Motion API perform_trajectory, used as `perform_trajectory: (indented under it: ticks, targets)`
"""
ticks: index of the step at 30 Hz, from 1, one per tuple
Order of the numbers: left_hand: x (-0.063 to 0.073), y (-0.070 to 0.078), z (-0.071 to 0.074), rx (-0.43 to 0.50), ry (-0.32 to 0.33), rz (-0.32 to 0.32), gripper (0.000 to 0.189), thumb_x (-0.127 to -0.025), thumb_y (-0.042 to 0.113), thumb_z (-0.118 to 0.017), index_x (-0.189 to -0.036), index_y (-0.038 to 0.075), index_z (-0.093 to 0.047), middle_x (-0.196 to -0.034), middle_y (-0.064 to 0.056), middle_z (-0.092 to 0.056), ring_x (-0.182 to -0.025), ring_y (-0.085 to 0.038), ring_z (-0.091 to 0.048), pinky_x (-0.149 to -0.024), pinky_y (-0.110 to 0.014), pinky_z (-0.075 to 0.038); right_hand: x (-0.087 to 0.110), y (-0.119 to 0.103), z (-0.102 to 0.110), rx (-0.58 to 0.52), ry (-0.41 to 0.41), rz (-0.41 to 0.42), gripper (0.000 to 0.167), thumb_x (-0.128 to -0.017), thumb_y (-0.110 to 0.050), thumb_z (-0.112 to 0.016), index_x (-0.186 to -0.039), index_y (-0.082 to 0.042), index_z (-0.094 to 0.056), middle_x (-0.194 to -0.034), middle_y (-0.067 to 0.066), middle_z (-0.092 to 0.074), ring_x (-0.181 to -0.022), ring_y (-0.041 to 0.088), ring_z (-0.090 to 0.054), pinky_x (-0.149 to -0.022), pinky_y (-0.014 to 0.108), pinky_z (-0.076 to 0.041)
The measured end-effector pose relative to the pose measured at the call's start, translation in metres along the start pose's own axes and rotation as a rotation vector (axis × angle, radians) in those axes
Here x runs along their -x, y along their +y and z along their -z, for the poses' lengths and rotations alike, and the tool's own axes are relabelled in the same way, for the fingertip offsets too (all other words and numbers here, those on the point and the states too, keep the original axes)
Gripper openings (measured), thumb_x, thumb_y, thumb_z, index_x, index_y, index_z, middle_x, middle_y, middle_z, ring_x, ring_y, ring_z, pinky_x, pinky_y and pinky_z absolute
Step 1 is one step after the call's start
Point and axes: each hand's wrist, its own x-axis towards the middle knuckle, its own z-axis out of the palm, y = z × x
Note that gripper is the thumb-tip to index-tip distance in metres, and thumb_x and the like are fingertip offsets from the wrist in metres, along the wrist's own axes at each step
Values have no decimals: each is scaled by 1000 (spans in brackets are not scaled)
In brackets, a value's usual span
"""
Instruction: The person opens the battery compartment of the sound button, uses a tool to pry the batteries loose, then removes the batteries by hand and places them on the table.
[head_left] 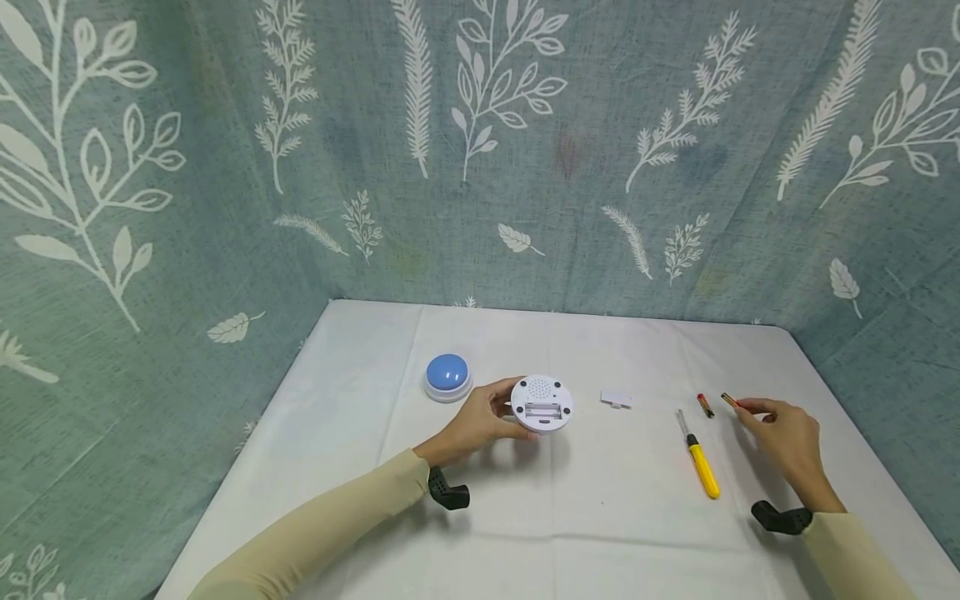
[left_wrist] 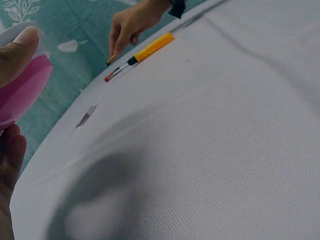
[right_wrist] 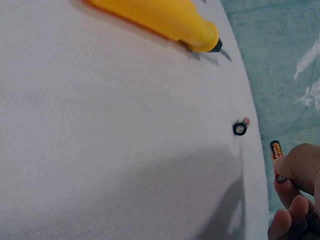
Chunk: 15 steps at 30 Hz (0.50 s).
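My left hand [head_left: 476, 425] grips a round push button [head_left: 553, 392] by its sides, its white underside turned toward the head camera. Two bare slots of a battery compartment [head_left: 543, 411] show there. The left wrist view shows the button's pink dome [left_wrist: 27, 92] between thumb and fingers. Over at the right, my right hand [head_left: 787, 437] pinches a small battery [right_wrist: 276, 159] between thumb and fingertip, held above the table. A second battery [head_left: 705, 406] lies on the cloth just left of it. The white battery cover [head_left: 616, 398] lies between the two hands.
A yellow-handled screwdriver [head_left: 703, 468] lies near my right hand, tip pointing away. A blue push button [head_left: 447, 372] on a white base stands behind my left wrist. White cloth [head_left: 600, 550] covers the table, and a leaf-patterned green curtain [head_left: 375, 125] hangs behind and beside it.
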Motion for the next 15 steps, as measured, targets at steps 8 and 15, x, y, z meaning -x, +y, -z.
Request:
perform_trajectory:
  ticks: [8,15]
  targets:
    - [0,1,0,-2,1,-3,88,-73,5,-94,-149,15,-53,-137,-4,-63,-118,-23,-65,-98,-33,-53,-1,10,-6,4,-3,-59,31,-97,-21,-73,-112,6,-74,-99,26,-71,-76,31,-60,-56,31,-42]
    - [-2,0,0,-2,0,-13,89,-73,5,-93,-151,12,-51,-139,-6,-62,-118,-24,-65,-98,-33,-53,-1,15,-14,12,5,-82,32,-95,-22,-76,-109,7,-74,-96,25,-72,-84,37,-62,-66,37,-41]
